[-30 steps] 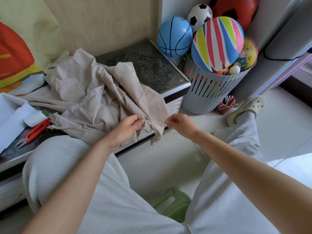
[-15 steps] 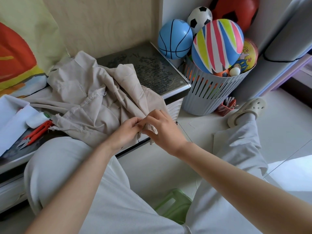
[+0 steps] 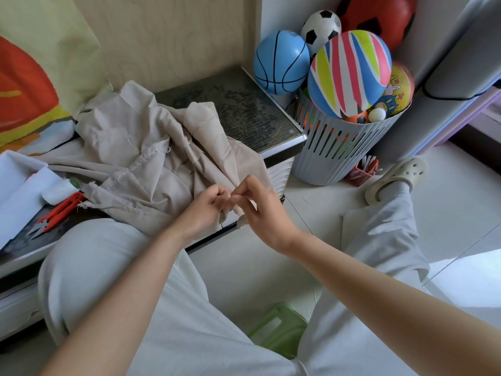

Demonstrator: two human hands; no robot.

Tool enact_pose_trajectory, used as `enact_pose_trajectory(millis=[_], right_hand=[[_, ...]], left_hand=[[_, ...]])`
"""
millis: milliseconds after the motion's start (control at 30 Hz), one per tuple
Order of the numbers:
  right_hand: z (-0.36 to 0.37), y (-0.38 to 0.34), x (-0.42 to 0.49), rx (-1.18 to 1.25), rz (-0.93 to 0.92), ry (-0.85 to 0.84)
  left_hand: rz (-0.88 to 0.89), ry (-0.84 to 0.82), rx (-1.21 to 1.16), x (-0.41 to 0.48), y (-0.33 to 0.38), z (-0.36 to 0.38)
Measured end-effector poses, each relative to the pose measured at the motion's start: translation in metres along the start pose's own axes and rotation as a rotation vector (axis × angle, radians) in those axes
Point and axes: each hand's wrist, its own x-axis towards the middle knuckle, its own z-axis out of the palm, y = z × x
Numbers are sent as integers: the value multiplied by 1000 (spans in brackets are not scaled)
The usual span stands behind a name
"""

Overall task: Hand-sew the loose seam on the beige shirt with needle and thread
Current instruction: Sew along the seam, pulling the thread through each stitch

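Observation:
The beige shirt lies crumpled on a low dark table, one fold hanging over the front edge. My left hand grips that fold at the table edge, fingers curled into the cloth. My right hand is right beside it, thumb and forefinger pinched together at the same fold. The needle and thread are too fine to make out. A white thread spool and orange thread snips lie at the left of the table.
White folded cloth sits at the far left. A grey slotted basket full of balls stands right of the table. A green stool is on the floor between my legs, my slippered foot at right.
My right hand came in from the right to meet the left hand at the shirt's fold and now pinches there. The left hand kept its hold.

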Motion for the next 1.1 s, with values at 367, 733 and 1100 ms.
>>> enact_pose_trajectory(millis=[367, 733, 1100], right_hand=[[-21, 42, -33, -250, 475, -60], [-28, 43, -28, -299, 474, 95], [-7, 9, -6, -190, 377, 49]], left_hand=[[23, 82, -37, 7, -7, 1], [5, 64, -34, 7, -10, 3], [-6, 30, -36, 6, -13, 2]])
